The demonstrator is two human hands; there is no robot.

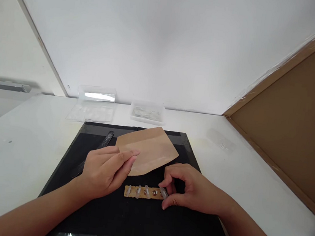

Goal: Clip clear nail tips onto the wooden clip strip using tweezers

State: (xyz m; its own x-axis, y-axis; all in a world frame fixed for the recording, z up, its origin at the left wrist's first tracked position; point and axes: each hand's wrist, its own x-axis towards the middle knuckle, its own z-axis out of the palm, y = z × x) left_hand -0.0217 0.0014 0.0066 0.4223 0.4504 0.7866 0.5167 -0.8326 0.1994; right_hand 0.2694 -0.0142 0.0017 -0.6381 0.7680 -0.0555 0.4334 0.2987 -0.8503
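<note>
A narrow tan strip [142, 195] lies on the black mat, with several clear nail tips standing slantwise along it and a small round metal piece [154, 193] showing in a gap. At the strip's right end my right hand [186, 188] closes thumb and forefinger on the two ends of a clear nail tip [163, 192]. My left hand [108, 169] hovers left of the strip, thumb and forefinger pinched; whatever they hold, if anything, is too small to make out. Behind it lies a brown paper sheet [148, 147], partly covered by that hand.
A black nail file [107, 139] lies left of the paper on the black mat [132, 226], partly hidden by my left hand. Farther back stand an open clear plastic case [92, 112] and a translucent box [147, 113] of clear pieces. A brown-backed panel [296, 112] leans at the right.
</note>
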